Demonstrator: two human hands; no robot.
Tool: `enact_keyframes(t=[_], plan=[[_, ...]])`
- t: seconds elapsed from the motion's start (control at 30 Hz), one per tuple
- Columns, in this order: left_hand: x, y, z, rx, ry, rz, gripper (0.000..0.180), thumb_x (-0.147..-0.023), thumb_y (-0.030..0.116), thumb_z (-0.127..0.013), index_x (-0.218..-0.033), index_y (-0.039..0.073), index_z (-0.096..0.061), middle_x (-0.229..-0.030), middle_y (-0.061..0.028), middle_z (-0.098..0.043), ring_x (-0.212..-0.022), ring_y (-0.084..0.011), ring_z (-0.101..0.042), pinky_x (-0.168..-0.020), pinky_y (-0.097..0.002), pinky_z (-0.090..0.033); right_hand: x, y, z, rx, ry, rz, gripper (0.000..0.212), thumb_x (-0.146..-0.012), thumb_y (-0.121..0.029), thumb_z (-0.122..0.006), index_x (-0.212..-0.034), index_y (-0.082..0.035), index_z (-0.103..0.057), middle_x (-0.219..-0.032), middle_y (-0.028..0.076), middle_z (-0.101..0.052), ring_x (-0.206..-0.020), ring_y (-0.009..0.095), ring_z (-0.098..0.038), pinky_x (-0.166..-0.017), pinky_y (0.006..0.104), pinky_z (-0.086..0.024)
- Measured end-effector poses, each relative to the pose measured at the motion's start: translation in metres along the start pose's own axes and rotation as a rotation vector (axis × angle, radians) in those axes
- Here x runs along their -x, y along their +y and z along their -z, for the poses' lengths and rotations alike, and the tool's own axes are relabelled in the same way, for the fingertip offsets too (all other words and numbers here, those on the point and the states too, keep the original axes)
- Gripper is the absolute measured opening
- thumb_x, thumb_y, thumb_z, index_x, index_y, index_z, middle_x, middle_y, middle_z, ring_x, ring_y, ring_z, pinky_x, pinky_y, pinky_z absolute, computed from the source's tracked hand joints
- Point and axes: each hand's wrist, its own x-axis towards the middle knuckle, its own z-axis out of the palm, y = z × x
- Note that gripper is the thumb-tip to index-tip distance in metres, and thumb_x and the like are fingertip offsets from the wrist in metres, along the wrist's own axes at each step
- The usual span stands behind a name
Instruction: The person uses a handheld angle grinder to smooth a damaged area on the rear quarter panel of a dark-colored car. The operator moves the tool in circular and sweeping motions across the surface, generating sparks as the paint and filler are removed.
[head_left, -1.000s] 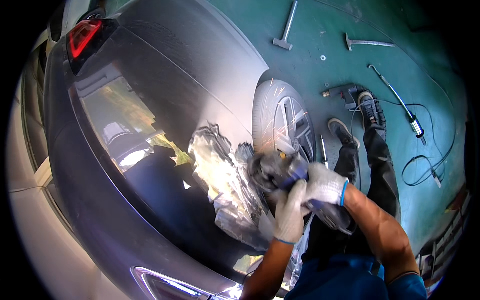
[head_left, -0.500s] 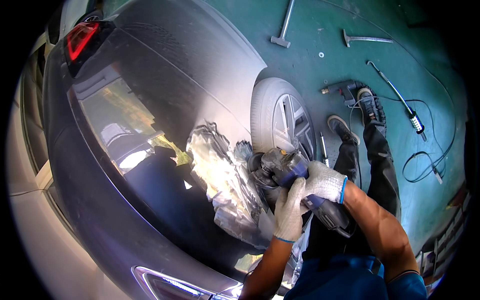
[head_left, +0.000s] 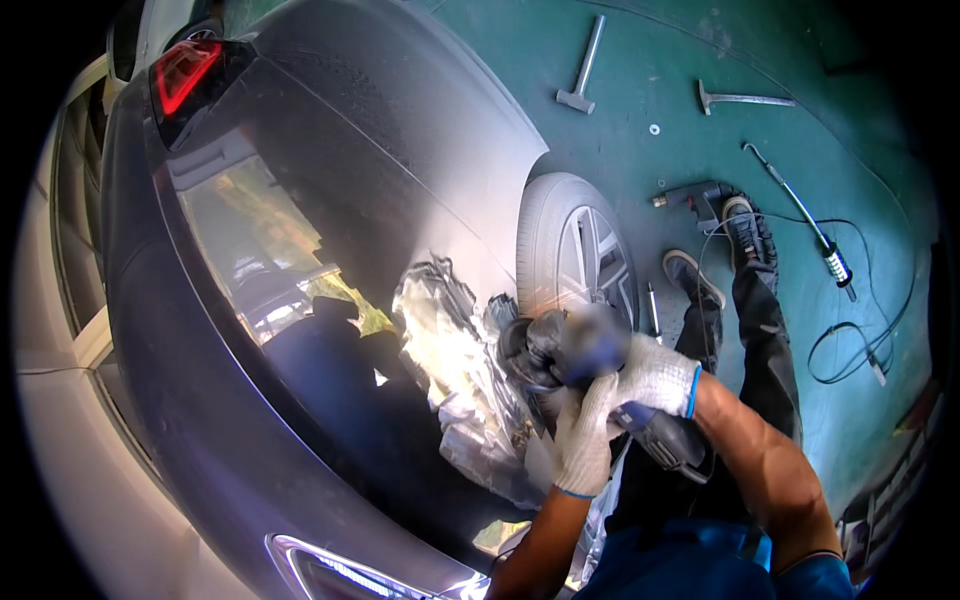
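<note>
Both my hands, in white knit gloves with blue cuffs, are closed around a blue and black angle grinder (head_left: 655, 440). My right hand (head_left: 655, 378) wraps over its body, and my left hand (head_left: 585, 440) grips it from the side nearer the car. The grinder's head is held against the crumpled, bare-metal patch (head_left: 455, 370) of the dark car's side, beside the rear wheel (head_left: 570, 235). Fine orange sparks show above the head. The disc's contact point is hidden by the tool, and part of the grinder is blurred.
On the green floor lie a hammer (head_left: 577, 101), a second, thin-headed hammer (head_left: 745, 99), a slide puller (head_left: 835, 262), a drill-like tool (head_left: 690, 197) and a looped cable (head_left: 850, 378). My legs and shoes (head_left: 742, 225) are stretched beside the wheel. A red tail light (head_left: 187, 78) is at the far left.
The whole view has shifted, so the car and floor tools appear a little further right and lower. Both hands keep their hold on the grinder. The sparks show more plainly now.
</note>
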Motion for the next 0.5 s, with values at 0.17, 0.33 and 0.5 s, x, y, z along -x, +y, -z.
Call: enact_keyframes(t=[0.17, 0.33, 0.5], plan=[[-0.03, -0.003, 0.016, 0.073, -0.157, -0.083, 0.055, -0.104, 0.039, -0.059, -0.14, -0.003, -0.053, -0.131, -0.0164, -0.059, -0.118, -0.0251, -0.063, -0.099, -0.0431, -0.055, -0.018, -0.009, 0.011, -0.004, -0.026, -0.121, 0.067, -0.069, -0.043, -0.087, -0.104, 0.012, -0.069, -0.08, 0.022, -0.073, -0.074, 0.024, -0.073, -0.074, 0.0397, -0.058], [-0.011, -0.001, 0.007, 0.077, -0.083, 0.007, 0.061, -0.101, 0.039, -0.062, -0.144, -0.003, -0.049, -0.137, -0.0175, -0.058, -0.125, -0.0291, -0.061, -0.102, -0.047, -0.054, -0.008, -0.001, 0.001, 0.085, 0.076, 0.047, 0.064, -0.067, -0.041, -0.088, -0.097, 0.013, -0.069, -0.075, 0.023, -0.072, -0.069, 0.025, -0.072, -0.071, 0.0409, -0.057], [-0.026, 0.004, 0.006, 0.19, -0.175, -0.056, 0.058, -0.102, 0.035, -0.063, -0.144, -0.002, -0.049, -0.137, -0.0163, -0.057, -0.124, -0.0284, -0.061, -0.101, -0.0454, -0.053, -0.022, -0.018, 0.016, 0.166, 0.005, -0.052, 0.064, -0.064, -0.039, -0.087, -0.098, 0.012, -0.069, -0.078, 0.026, -0.07, -0.071, 0.03, -0.073, -0.071, 0.0422, -0.057]])
